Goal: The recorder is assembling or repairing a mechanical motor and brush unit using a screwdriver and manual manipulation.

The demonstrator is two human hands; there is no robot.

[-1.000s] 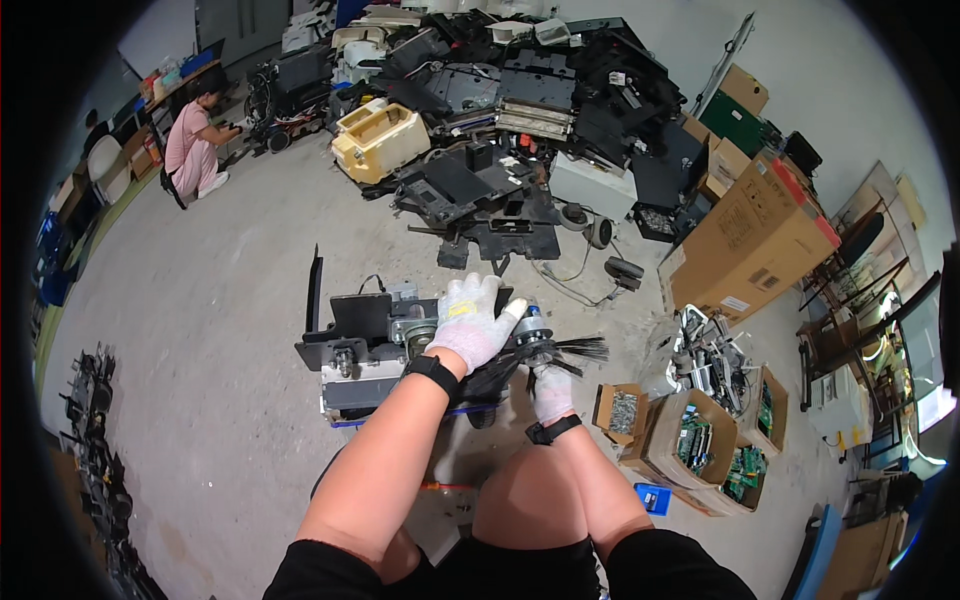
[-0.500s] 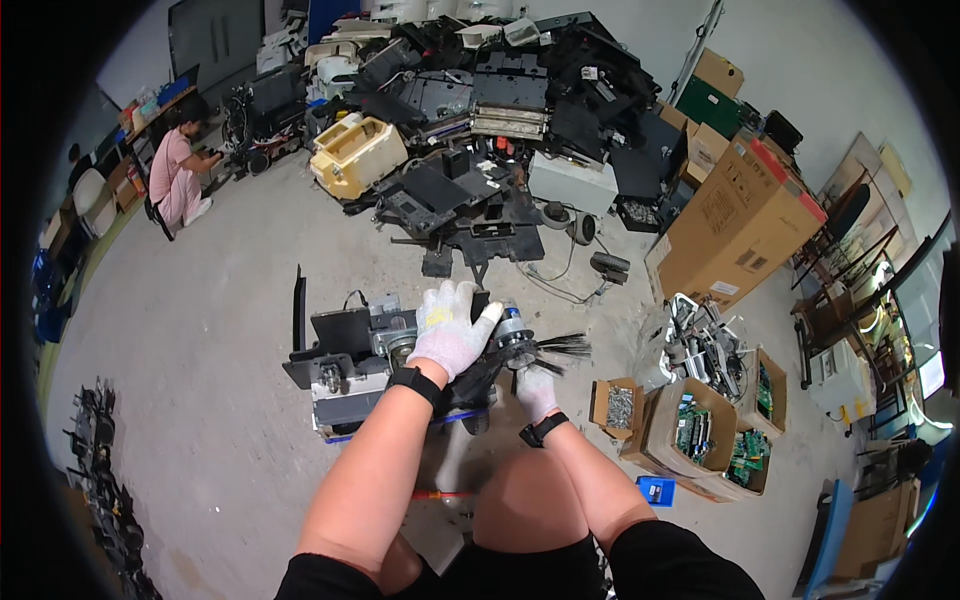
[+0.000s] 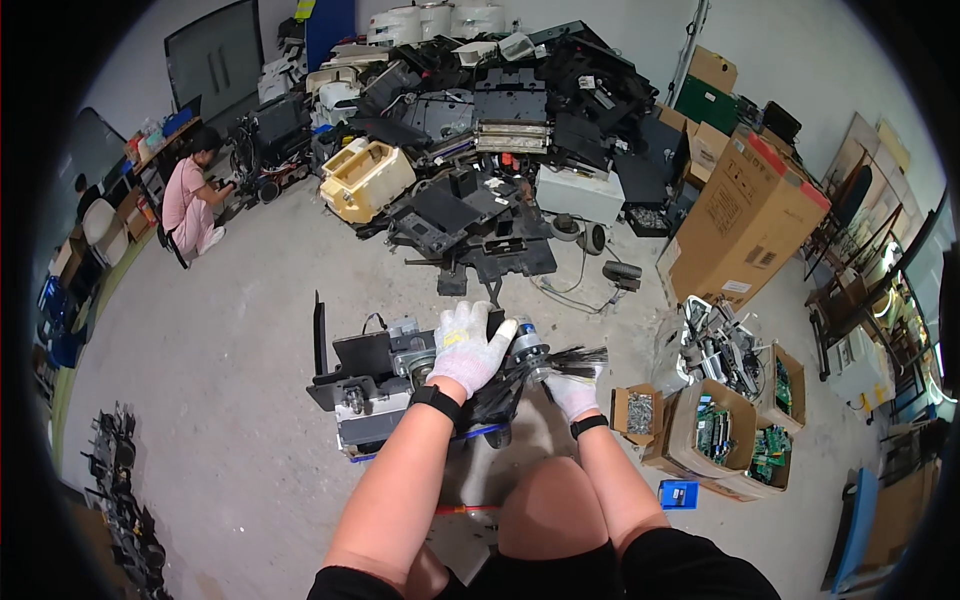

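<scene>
A black and grey machine assembly [image 3: 372,425] with metal motor parts and a blue strip along its near edge rests on the floor before me. My left hand [image 3: 470,350], in a white glove, lies over its top with fingers stretched and thumb apart. At the assembly's right end is a round brush [image 3: 580,358] with long black bristles around a metal hub [image 3: 529,346]. Beneath the bristles my gloved right hand [image 3: 575,393] touches the brush from the near side; its fingers are mostly hidden there.
A thin red rod-like thing [image 3: 466,510] lies near my legs. Cardboard boxes [image 3: 690,465] of circuit boards, a small box of screws [image 3: 640,412] and a blue tray [image 3: 678,494] stand at right. Dismantled parts [image 3: 470,215] pile up ahead. A person [image 3: 190,200] crouches at far left.
The view has shifted, so the scene sits farther right and lower. My right hand has moved rightward from under the hub to beneath the bristles. My left hand stays on the assembly.
</scene>
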